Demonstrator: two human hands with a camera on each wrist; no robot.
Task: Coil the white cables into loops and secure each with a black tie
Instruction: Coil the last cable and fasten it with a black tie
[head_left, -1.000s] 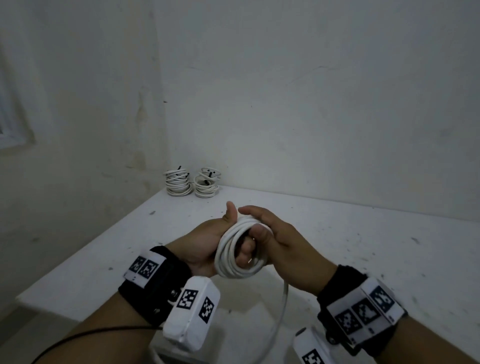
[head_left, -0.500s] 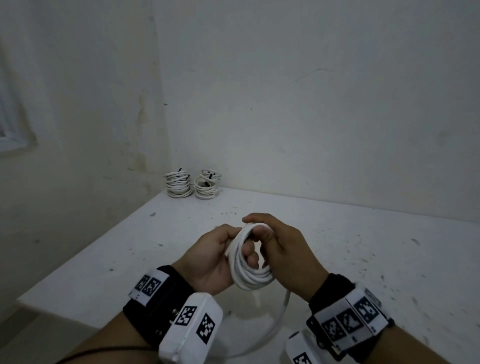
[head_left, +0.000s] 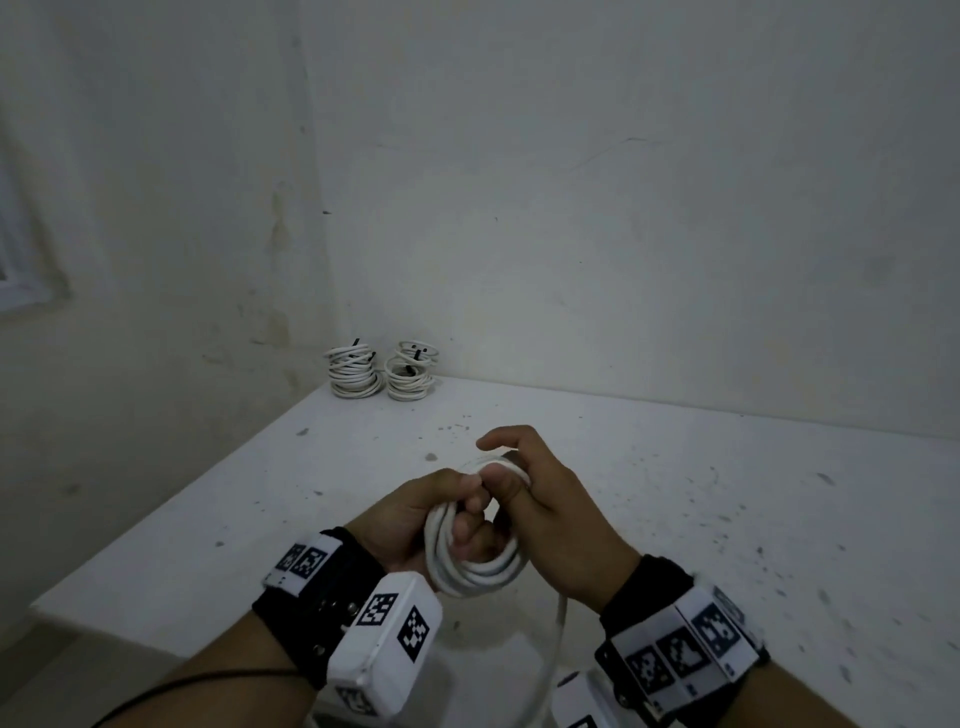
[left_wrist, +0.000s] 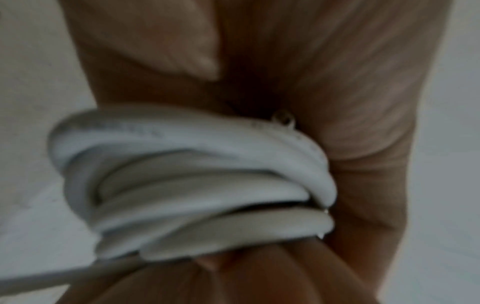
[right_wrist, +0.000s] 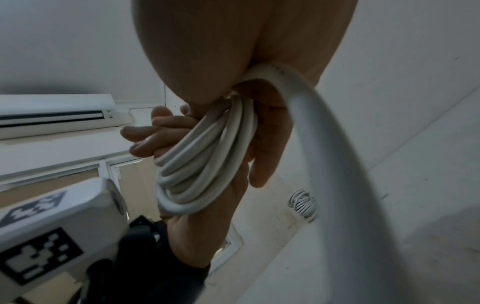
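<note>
A white cable coil (head_left: 470, 569) of several loops hangs between my hands above the table's front part. My left hand (head_left: 441, 512) grips the coil (left_wrist: 197, 185), its fingers curled through the loops (right_wrist: 205, 160). My right hand (head_left: 524, 488) pinches the top of the coil between thumb and fingers, with the index finger raised. The loose cable tail (head_left: 553, 654) drops from the coil toward the lower edge and runs past my right wrist (right_wrist: 337, 164). No black tie shows in either hand.
Two stacks of tied white coils (head_left: 356, 371) (head_left: 413, 371) stand in the far left corner of the white table (head_left: 727, 519), against the wall. The table's left edge (head_left: 171, 512) falls off to the floor. An air conditioner (right_wrist: 52, 113) appears in the right wrist view.
Both hands have sunk lower and turned the coil. My right hand has shifted from wrapping round the loops to pinching their top, and another turn of cable lies on the coil.
</note>
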